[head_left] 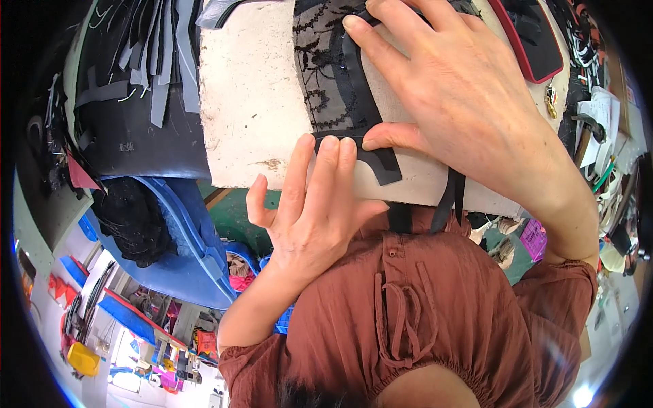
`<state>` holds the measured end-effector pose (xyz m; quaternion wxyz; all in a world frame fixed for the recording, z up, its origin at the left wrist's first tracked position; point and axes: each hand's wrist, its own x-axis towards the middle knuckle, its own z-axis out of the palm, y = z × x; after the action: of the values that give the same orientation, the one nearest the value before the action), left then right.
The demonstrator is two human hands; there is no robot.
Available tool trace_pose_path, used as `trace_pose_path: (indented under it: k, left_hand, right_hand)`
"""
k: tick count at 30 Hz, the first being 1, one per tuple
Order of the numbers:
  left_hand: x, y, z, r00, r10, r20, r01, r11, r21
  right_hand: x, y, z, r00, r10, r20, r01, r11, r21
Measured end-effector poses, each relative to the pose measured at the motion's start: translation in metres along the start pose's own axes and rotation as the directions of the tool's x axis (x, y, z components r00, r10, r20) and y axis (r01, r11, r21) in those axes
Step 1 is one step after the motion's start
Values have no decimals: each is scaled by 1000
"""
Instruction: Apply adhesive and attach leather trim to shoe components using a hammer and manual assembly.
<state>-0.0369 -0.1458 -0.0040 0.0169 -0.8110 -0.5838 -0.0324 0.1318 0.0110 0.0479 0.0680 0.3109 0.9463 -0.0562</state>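
A piece of sheer black fabric with embroidered sprigs (323, 75) lies on a pale board (252, 102), edged by a plain black strip (360, 88). My left hand (309, 211) rests its fingertips on the strip at the fabric's near end, fingers stretched out and thumb apart. Over the fabric's right side spreads my right hand (449, 81), its thumb pressing the strip near the corner and its fingers reaching to the far part. The strip's loose end (386, 166) sticks out toward me on the board. Neither hand grips anything visible.
Black and grey strips (160, 54) lie on the dark surface at the left. A phone in a red case (534, 37) sits at the board's far right. Below left stands a blue bin (177, 251) with dark material (132, 221). Thin black straps (449, 197) hang over the board's near edge.
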Motion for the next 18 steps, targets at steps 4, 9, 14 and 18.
trace_pose_path:
  k: [4, 9, 14, 18]
  left_hand:
    - [-1, -7, 13, 997, 3, -76, -7, 999, -44]
    - [-2, -15, 18, 998, 29, -51, -34, 993, -114]
    - [0, -7, 8, 995, 31, -100, -40, 995, -92]
    - [30, -21, -13, 997, 74, -33, -80, 950, -303]
  right_hand:
    - [2, 0, 3, 1000, -8, -30, 6, 997, -71]
    - [-2, 3, 5, 998, -46, -30, 47, 999, 21]
    - [-6, 1, 0, 997, -52, -64, 53, 999, 4]
    - [-2, 4, 26, 973, 3, -232, -10, 999, -31]
